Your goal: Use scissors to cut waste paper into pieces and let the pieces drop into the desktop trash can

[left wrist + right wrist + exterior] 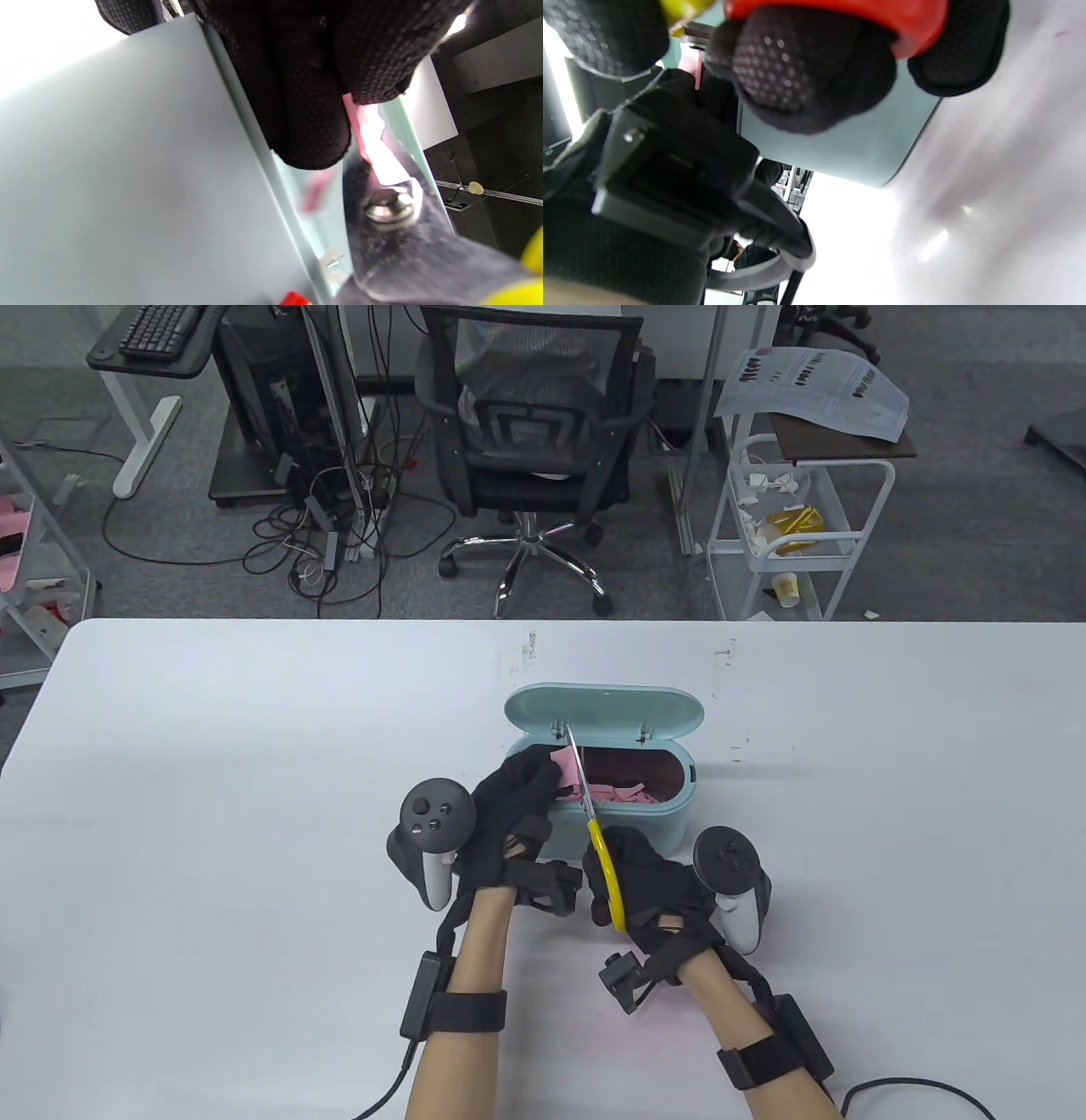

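A mint-green desktop trash can (pixel 624 823) stands mid-table with its lid (pixel 604 711) tipped back and several pink paper pieces (pixel 612 795) inside. My left hand (pixel 517 789) pinches a pink paper (pixel 562 764) over the can's left end; the left wrist view shows the paper (pixel 367 135) between my gloved fingertips (pixel 314 127). My right hand (pixel 649 891) grips the yellow-handled scissors (pixel 604 857), fingers through the loops. The blades (pixel 579 768) reach over the can beside the paper, almost closed. The pivot screw (pixel 388 205) sits just under the paper.
The white table (pixel 212 814) runs wide on both sides of the can. Beyond its far edge stand an office chair (pixel 534 449), a desk frame with cables (pixel 331 492) and a white cart (pixel 789 526) holding paper scraps.
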`<state>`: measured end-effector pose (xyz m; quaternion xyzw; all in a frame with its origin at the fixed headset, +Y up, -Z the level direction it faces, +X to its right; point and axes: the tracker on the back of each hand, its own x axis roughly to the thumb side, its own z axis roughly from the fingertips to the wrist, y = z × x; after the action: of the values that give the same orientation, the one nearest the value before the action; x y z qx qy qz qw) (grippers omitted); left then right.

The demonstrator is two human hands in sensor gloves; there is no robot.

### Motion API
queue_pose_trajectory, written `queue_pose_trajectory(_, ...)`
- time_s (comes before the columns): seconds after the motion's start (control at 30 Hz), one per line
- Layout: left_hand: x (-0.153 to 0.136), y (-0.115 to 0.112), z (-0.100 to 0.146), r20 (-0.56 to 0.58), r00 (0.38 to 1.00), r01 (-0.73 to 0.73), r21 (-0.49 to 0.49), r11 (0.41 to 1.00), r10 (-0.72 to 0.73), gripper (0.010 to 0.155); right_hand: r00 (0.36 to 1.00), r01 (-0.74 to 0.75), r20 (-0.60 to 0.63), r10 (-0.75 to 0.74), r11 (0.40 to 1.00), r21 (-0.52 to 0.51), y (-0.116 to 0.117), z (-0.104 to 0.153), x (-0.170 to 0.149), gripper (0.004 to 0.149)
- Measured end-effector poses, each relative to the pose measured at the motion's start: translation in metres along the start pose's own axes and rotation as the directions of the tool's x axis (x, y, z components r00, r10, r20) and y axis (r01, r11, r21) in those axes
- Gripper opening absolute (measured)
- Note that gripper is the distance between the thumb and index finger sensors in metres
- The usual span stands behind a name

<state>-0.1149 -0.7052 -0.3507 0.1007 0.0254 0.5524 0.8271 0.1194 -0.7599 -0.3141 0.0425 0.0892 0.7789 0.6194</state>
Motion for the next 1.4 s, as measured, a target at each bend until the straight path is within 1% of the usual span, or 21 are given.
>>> queue_pose_trajectory(0.13, 0.000, 0.000, 0.000, -0.013, 1.000, -0.021, 0.002, 1.000, 0.021, 0.036, 0.999, -0.018, 0.026, 0.018, 1.000, -0.022, -0.003, 0.002, -0.001, 0.075)
queue_pose_trajectory(0.2, -0.001, 0.000, 0.001, -0.022, 0.999, -0.039, 0.007, 0.999, 0.039, 0.036, 1.000, -0.004, 0.023, 0.004, 1.000, 0.014, -0.002, 0.003, -0.004, 0.080)
queue_pose_trajectory(0.3, -0.002, 0.000, 0.001, -0.031, 0.998, -0.060, 0.009, 0.998, 0.060, 0.037, 0.999, -0.046, 0.002, 0.046, 0.992, 0.115, 0.000, 0.005, -0.008, 0.090)
queue_pose_trajectory(0.37, -0.003, 0.000, 0.001, -0.037, 0.996, -0.080, 0.010, 0.997, 0.081, 0.037, 0.996, -0.086, -0.002, 0.088, 0.981, 0.172, 0.003, 0.007, -0.011, 0.093)
queue_pose_trajectory(0.47, -0.003, 0.000, 0.002, -0.041, 0.995, -0.085, 0.010, 0.996, 0.086, 0.036, 0.992, -0.126, -0.002, 0.130, 0.968, 0.215, 0.007, 0.007, -0.014, 0.094)
queue_pose_trajectory(0.6, -0.003, 0.000, 0.002, -0.040, 0.996, -0.073, 0.015, 0.997, 0.074, 0.036, 0.994, -0.111, 0.010, 0.111, 0.976, 0.188, 0.009, 0.006, -0.012, 0.093)
queue_pose_trajectory(0.67, -0.002, 0.000, 0.002, -0.031, 0.998, -0.051, 0.024, 0.998, 0.051, 0.037, 0.997, -0.078, 0.005, 0.079, 0.978, 0.195, 0.010, 0.005, -0.011, 0.088)
queue_pose_trajectory(0.7, -0.002, 0.000, 0.002, -0.033, 0.998, -0.049, 0.018, 0.999, 0.050, 0.037, 0.997, -0.073, -0.004, 0.075, 0.978, 0.195, 0.010, 0.005, -0.010, 0.087)
queue_pose_trajectory(0.93, -0.002, -0.001, 0.002, -0.030, 0.998, -0.049, 0.018, 0.999, 0.050, 0.037, 0.993, -0.119, 0.013, 0.118, 0.978, 0.172, 0.008, 0.003, -0.010, 0.088)
queue_pose_trajectory(1.1, -0.003, 0.000, 0.003, -0.048, 0.996, -0.081, 0.018, 0.997, 0.081, 0.037, 0.991, -0.131, 0.010, 0.131, 0.974, 0.187, 0.008, 0.007, -0.010, 0.088)
queue_pose_trajectory(1.17, -0.004, 0.000, 0.003, -0.050, 0.995, -0.082, 0.020, 0.996, 0.083, 0.037, 0.990, -0.144, 0.015, 0.143, 0.974, 0.177, 0.007, 0.008, -0.010, 0.088)
queue_pose_trajectory(1.27, -0.002, -0.001, 0.004, -0.049, 0.997, -0.058, 0.027, 0.998, 0.059, 0.037, 0.982, -0.187, 0.024, 0.186, 0.965, 0.183, 0.006, 0.006, -0.009, 0.088)
queue_pose_trajectory(1.4, -0.001, -0.002, 0.004, -0.047, 0.998, -0.040, 0.040, 0.998, 0.042, 0.037, 0.983, -0.181, 0.025, 0.179, 0.965, 0.189, 0.006, 0.002, -0.010, 0.088)
